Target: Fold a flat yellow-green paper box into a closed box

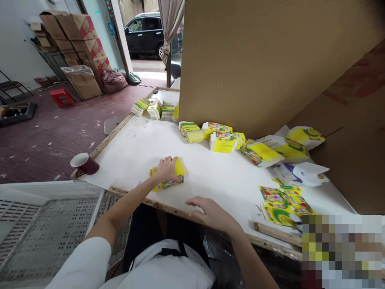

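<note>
Beyond a maroon mug (pixel 89 164) stand a red stool (pixel 62 96), stacked cartons (pixel 81 40) and, apparently, a stuffed sack (pixel 114 81).

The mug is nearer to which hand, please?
Left. The left hand is right of the mug, on the yellow cartons; the right hand is farther off to the right.

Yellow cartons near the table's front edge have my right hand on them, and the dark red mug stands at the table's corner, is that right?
Not quite: in the head view, your left hand is on the yellow cartons. The dark red mug does stand at the table's corner.
</note>
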A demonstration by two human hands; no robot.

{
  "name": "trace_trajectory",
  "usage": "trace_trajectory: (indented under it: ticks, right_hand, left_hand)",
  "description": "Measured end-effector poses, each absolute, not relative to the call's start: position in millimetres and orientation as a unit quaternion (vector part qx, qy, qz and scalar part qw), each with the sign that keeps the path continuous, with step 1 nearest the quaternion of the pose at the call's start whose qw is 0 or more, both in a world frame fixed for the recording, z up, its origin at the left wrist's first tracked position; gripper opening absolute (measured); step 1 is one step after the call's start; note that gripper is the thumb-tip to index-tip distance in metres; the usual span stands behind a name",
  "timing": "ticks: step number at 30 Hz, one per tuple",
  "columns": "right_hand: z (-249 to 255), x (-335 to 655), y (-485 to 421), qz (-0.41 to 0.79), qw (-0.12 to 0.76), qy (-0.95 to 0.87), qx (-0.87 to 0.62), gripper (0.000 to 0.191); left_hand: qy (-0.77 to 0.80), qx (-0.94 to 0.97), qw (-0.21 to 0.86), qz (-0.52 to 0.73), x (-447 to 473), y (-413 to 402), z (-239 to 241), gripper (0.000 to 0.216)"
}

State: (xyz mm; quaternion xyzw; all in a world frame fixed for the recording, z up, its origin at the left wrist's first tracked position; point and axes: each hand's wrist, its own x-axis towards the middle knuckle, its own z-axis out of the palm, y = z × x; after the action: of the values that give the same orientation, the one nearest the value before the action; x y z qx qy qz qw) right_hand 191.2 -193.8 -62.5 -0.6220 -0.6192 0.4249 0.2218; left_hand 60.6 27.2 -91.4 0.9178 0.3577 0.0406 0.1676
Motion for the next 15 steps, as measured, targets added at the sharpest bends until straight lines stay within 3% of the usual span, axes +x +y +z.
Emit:
trace_trajectory:
  ticks: [2,6,8,11,15]
  right_hand:
    - [-76.5,196.2,-186.3,0.442,0.285,-0.581,-0.622,0.032]
    - [-106.7,212.8,-166.5,0.498,0.424,-0.464,-0.597,0.056]
    - [-115.8,219.9,-152.4,0.519,0.471,-0.41,-0.584,0.071]
    - [-118.9,224.5,-126.6,0.552,0.508,-0.355,-0.558,0.083]
    - [-115.2,220.4,-90.0,0.604,0.493,-0.314,-0.542,0.099]
  left_hand:
    - [0.39,0.887,0.23,0.091,57.1,36.8,-79.9,0.104]
    - [0.391,0.587,0.643,0.298,47.5,47.0,-59.8,0.086]
    - [0.357,0.418,0.768,0.329,43.2,43.3,-57.2,0.068]
    - [0.369,0.31,0.807,0.341,40.3,31.3,-64.1,0.045]
    - [0.385,0.275,0.8,0.369,44.8,16.7,-81.0,0.04]
